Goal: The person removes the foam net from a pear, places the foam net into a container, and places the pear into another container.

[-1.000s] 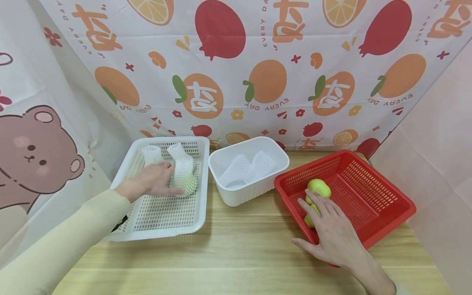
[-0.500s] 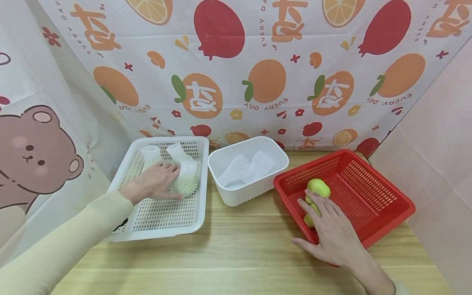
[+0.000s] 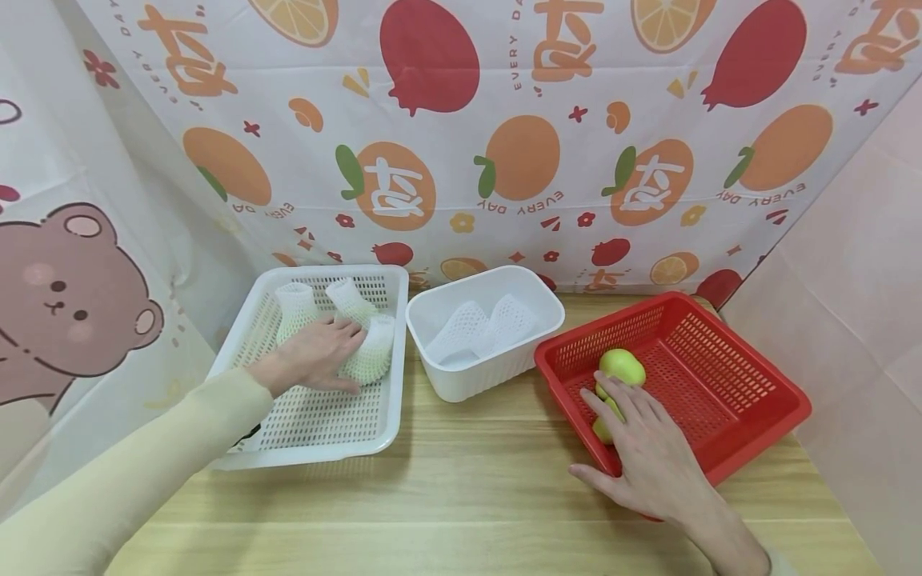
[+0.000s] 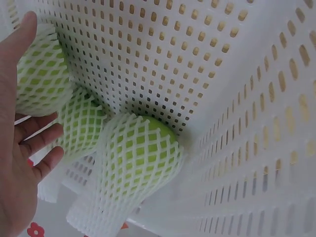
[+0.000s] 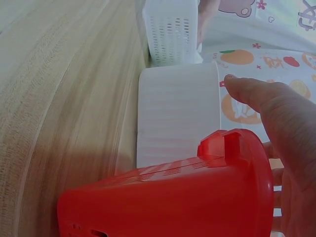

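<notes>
My left hand (image 3: pixel 317 352) is over the white perforated basket (image 3: pixel 396 400), fingers extended beside several green fruits in white foam net sleeves. The right-hand netted fruit (image 3: pixel 370 356) leans to the right near the basket's wall. Two more stand behind, one a netted fruit (image 3: pixel 295 308) at left. In the left wrist view, the thumb and loosely bent fingers are spread near a netted fruit (image 4: pixel 44 74); contact cannot be told. My right hand (image 3: pixel 651 452) reaches over the near-left rim of the red basket (image 3: pixel 720 368). Its fingers lie by a green fruit (image 3: pixel 622 366) and another, partly covered one (image 3: pixel 603 432).
Between the baskets stands a white tub (image 3: pixel 461 384) with two foam net sleeves (image 3: pixel 464 332) inside. Everything rests on a wooden table (image 3: pixel 446 496). A fruit-printed curtain (image 3: pixel 461 96) hangs behind, and a bear-printed cloth (image 3: pixel 72 296) at left.
My left hand has shifted slightly right within the white basket. The right-hand netted fruit has tipped over to the right, and the fruits behind it show more. My right hand has stayed put.
</notes>
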### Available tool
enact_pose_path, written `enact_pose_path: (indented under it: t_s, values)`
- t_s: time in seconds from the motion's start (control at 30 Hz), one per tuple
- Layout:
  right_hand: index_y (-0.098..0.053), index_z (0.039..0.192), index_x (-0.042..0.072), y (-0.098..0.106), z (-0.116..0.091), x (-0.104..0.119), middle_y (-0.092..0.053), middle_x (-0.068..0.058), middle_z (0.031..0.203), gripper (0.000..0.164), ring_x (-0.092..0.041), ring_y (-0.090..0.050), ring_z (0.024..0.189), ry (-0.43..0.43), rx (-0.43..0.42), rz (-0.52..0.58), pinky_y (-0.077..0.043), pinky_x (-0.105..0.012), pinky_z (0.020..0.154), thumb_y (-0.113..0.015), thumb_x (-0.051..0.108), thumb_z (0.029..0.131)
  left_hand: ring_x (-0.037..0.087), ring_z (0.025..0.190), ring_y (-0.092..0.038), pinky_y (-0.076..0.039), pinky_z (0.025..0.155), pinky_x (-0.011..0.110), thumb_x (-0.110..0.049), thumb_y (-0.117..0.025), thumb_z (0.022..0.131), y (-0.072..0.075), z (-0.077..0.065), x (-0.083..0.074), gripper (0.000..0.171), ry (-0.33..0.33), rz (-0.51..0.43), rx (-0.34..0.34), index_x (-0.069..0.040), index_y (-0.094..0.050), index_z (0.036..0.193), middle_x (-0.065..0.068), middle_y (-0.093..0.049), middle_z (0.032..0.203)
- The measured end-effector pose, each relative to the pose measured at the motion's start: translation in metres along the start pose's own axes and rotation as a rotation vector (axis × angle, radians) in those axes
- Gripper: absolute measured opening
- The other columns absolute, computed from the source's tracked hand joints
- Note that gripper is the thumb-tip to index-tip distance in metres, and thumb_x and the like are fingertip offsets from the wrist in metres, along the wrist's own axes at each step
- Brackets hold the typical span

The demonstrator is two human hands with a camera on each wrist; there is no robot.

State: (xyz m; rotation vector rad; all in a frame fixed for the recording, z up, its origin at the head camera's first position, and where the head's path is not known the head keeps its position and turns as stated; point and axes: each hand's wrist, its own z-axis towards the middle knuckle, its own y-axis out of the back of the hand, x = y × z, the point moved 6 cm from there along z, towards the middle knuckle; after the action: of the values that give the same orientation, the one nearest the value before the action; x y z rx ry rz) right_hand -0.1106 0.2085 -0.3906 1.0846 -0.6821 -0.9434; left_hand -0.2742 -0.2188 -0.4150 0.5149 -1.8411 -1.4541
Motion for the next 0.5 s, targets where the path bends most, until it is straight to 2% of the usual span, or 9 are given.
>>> enact_pose_path:
  t_s: [0.13, 0.27, 0.4, 0.5]
  values:
    - [-0.058, 0.149, 0.015, -0.0004, 0.0001, -0.0002, -0.05, -0.013, 0.16, 0.098, -0.036, -0.051, 0.143, -0.002, 0.003, -0.001, -0.052, -0.062, 0.11, -0.084, 0.07, 0.072, 0.039, 0.127, -0.063, -0.051, 0.106, 0.053, -0.071, -0.082, 0.076, -0.0031, 0.0036, -0.0012, 0.101, -0.015, 0.017, 0.003, 0.004, -0.058, 0.14, 0.022, -0.067, 0.138]
    - [-0.058, 0.149, 0.015, -0.0009, 0.0002, -0.0002, -0.05, -0.013, 0.16, 0.098, -0.036, -0.051, 0.143, -0.006, 0.008, 0.002, -0.052, -0.062, 0.11, -0.084, 0.07, 0.072, 0.039, 0.127, -0.063, -0.051, 0.107, 0.054, -0.069, -0.084, 0.075, -0.0058, 0.0066, -0.0015, 0.099, 0.003, 0.001, 0.005, 0.003, -0.059, 0.139, 0.022, -0.067, 0.137]
    - [-0.059, 0.148, 0.015, -0.0003, 0.0002, -0.0003, -0.052, -0.013, 0.159, 0.098, -0.037, -0.053, 0.142, -0.003, -0.006, -0.002, -0.052, -0.062, 0.109, -0.085, 0.069, 0.071, 0.038, 0.123, -0.064, -0.053, 0.106, 0.055, -0.065, -0.087, 0.074, -0.0071, 0.0098, -0.0016, 0.095, 0.026, -0.013, -0.005, 0.001, -0.06, 0.136, 0.021, -0.069, 0.132]
    - [-0.059, 0.148, 0.015, 0.0002, 0.0002, -0.0003, -0.052, -0.013, 0.159, 0.098, -0.037, -0.053, 0.141, 0.001, -0.016, -0.003, -0.052, -0.062, 0.109, -0.085, 0.069, 0.071, 0.035, 0.116, -0.066, -0.056, 0.1, 0.052, -0.064, -0.088, 0.072, -0.0066, 0.0108, -0.0022, 0.09, 0.022, -0.006, -0.029, -0.002, -0.061, 0.131, 0.018, -0.07, 0.125]
